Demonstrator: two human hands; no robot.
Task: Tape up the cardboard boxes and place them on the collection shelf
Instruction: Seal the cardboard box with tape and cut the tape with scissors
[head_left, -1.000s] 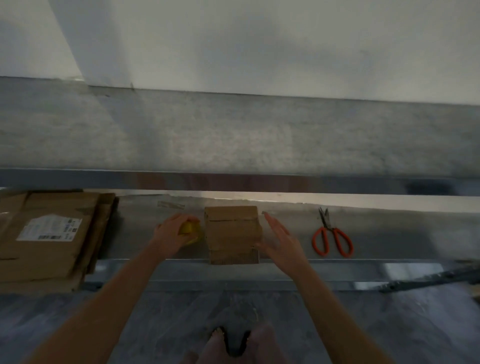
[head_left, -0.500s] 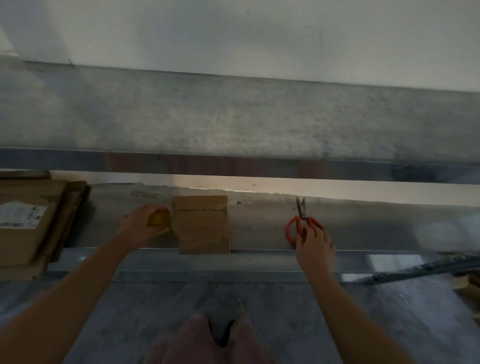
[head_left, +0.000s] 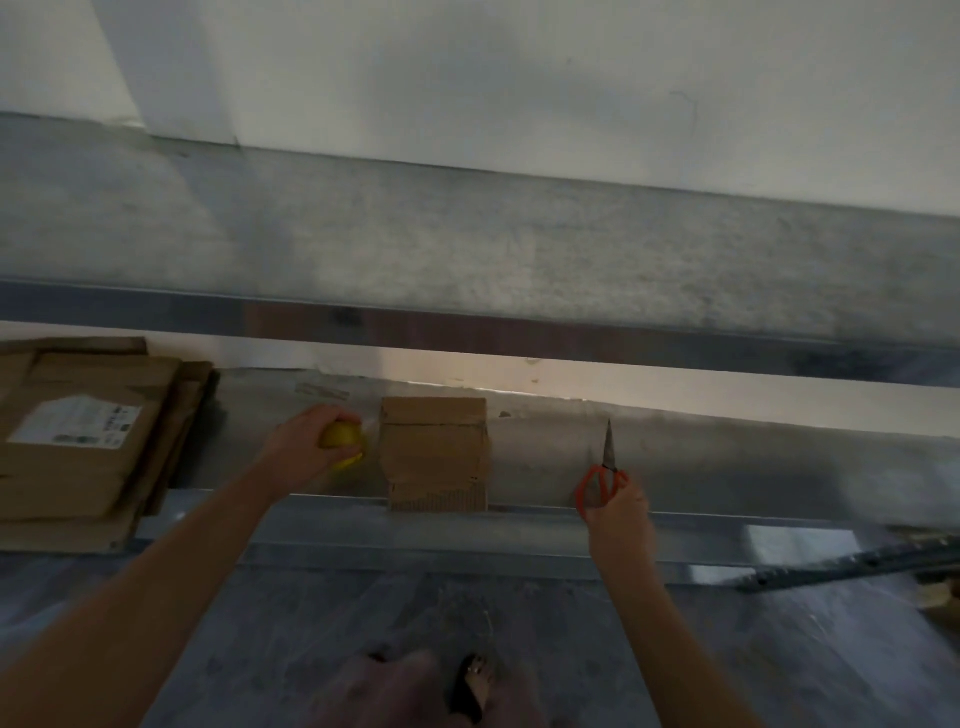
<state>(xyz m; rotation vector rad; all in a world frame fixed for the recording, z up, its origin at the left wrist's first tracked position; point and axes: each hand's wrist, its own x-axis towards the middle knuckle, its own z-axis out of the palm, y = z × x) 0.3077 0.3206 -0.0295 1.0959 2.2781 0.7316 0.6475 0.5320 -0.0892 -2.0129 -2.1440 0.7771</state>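
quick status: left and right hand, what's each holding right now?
Left hand: closed around the yellow tape roll.
Right hand: closed on the handles of the orange scissors.

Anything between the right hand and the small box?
Nothing visible. Only bare shelf lies between the right hand, which grips the orange scissors, and the small cardboard box. Left hand grips a yellow roll on its other side.

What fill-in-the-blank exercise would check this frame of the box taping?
1. The right hand holds the scissors by their ____ handles.
2. The left hand grips a ____ tape roll.
3. The small cardboard box sits ____ the two hands.
Missing words: orange; yellow; between.
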